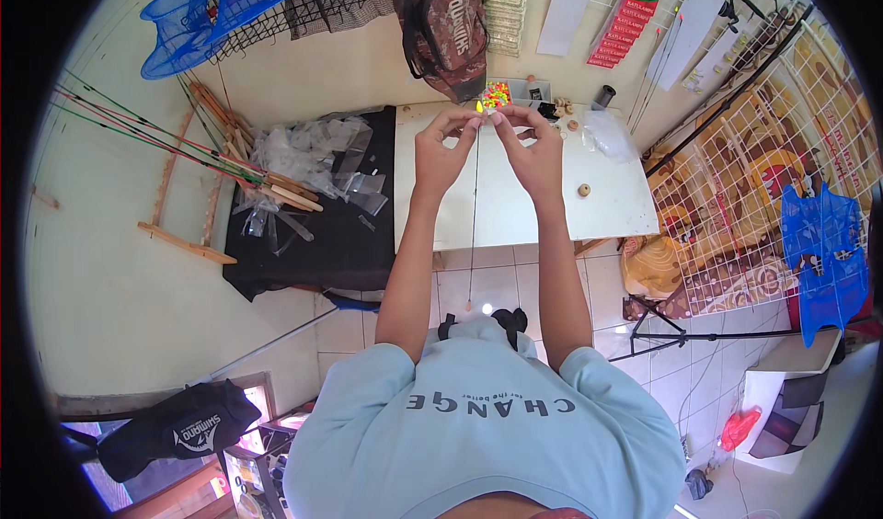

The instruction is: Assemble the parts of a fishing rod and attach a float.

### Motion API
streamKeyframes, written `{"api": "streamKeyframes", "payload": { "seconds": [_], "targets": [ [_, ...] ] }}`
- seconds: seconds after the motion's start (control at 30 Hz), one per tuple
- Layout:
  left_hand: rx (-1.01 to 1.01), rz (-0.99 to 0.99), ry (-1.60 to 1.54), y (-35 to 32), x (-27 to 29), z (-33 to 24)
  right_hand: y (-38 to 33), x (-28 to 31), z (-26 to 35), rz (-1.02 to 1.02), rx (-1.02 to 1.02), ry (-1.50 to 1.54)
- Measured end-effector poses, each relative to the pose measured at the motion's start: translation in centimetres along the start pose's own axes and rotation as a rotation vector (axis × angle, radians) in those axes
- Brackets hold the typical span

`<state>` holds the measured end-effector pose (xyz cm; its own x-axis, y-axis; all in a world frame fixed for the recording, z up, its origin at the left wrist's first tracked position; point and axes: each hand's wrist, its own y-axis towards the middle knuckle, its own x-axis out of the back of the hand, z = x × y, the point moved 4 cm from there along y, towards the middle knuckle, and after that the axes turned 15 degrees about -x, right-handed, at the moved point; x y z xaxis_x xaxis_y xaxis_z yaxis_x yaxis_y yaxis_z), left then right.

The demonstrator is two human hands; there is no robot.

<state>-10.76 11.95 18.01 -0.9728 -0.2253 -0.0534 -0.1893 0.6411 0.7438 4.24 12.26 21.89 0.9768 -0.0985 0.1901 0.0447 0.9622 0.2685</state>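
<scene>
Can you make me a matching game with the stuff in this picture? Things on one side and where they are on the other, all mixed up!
Things:
1. thin line
2. clear plastic bags
3. colourful beads
4. wooden bead

Places:
A. piled on the black cloth
B. alone on the white table, to the right of the hands
C. hanging down from between the left hand and right hand
D. at the far edge of the white table, just beyond the fingertips

Pairs: 1-C, 2-A, 3-D, 4-B
</scene>
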Motion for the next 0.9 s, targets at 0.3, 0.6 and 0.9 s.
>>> {"api": "streamKeyframes", "payload": {
  "seconds": [0.3,0.6,0.9],
  "targets": [
    [-0.032,0.0,0.013,0.2,-0.1,-0.2,1.6,-0.6,-0.1,0.234,-0.113,-0.087],
    [-0.012,0.0,-0.006,0.4,0.0,-0.1,2.5,-0.9,-1.2,0.315,-0.213,0.072],
    [0.019,-0.028,-0.002,0.5,0.0,0.3,2.7,-1.2,-1.0,0.274,-0.132,0.163]
  ]
}}
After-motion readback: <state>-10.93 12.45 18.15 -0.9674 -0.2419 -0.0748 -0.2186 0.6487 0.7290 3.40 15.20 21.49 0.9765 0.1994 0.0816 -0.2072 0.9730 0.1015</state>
